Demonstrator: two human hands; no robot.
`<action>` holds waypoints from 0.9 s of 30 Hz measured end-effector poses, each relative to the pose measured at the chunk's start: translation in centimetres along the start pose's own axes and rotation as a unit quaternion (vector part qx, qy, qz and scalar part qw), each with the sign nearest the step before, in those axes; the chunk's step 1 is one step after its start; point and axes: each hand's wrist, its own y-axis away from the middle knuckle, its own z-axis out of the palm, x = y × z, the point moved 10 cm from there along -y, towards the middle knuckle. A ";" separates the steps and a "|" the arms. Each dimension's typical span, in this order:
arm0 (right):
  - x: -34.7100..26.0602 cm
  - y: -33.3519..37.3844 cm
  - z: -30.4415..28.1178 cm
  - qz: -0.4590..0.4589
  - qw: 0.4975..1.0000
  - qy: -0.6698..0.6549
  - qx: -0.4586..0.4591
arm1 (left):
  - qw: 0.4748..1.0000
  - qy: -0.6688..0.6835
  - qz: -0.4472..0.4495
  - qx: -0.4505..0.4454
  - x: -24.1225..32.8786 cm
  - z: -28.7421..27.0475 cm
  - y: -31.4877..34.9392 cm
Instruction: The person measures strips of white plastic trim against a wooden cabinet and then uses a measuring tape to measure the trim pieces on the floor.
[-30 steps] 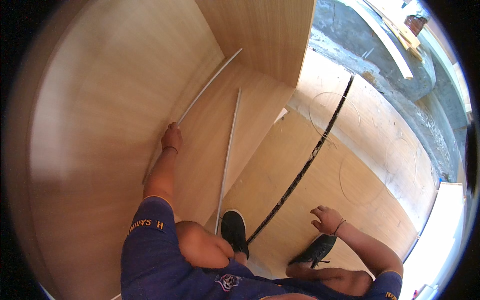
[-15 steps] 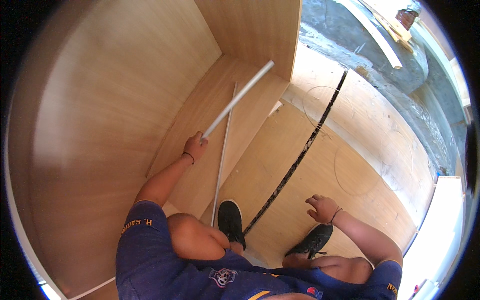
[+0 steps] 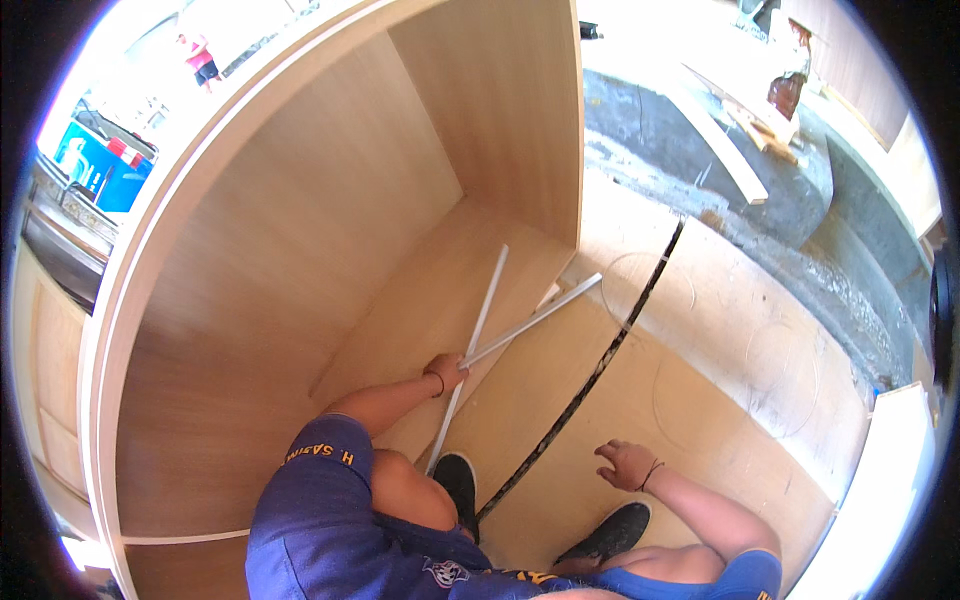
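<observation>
My left hand (image 3: 448, 371) is closed around the near end of a thin light-grey strip (image 3: 540, 316), which slants up to the right over the wooden boards. Beneath and across it runs a second long pale strip (image 3: 487, 310), lying along the lower panel of the cabinet (image 3: 300, 200) from its inside toward my left shoe. My right hand (image 3: 627, 465) hovers over the flat wooden board (image 3: 560, 400), its fingers loosely bent and apart, with nothing in it. Both feet in dark shoes stand on or beside this board.
A dark, narrow gap (image 3: 590, 385) crosses the board. Thin loops of wire (image 3: 690, 290) lie to its right. Farther off are a pale plank (image 3: 720, 150) on grey flooring and a white panel (image 3: 880, 480). A person (image 3: 198, 60) stands far back left, beyond a blue box (image 3: 105, 165).
My left hand has lowered the strip and swung its far end to the right, over the second strip. The view has tilted up and left, showing the cabinet's outer edge and background.
</observation>
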 end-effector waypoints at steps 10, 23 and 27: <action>-1.1 0.9 -9.9 0.034 0.980 -0.156 0.114 | 0.980 -0.023 0.100 -0.170 7.6 0.9 6.1; -5.7 19.0 -21.9 0.191 0.816 -0.458 0.298 | 0.948 0.113 0.296 -0.004 33.7 -19.5 23.6; -17.2 20.2 -32.0 0.128 0.801 -0.507 0.290 | 0.927 0.175 0.332 -0.004 40.6 -28.8 31.9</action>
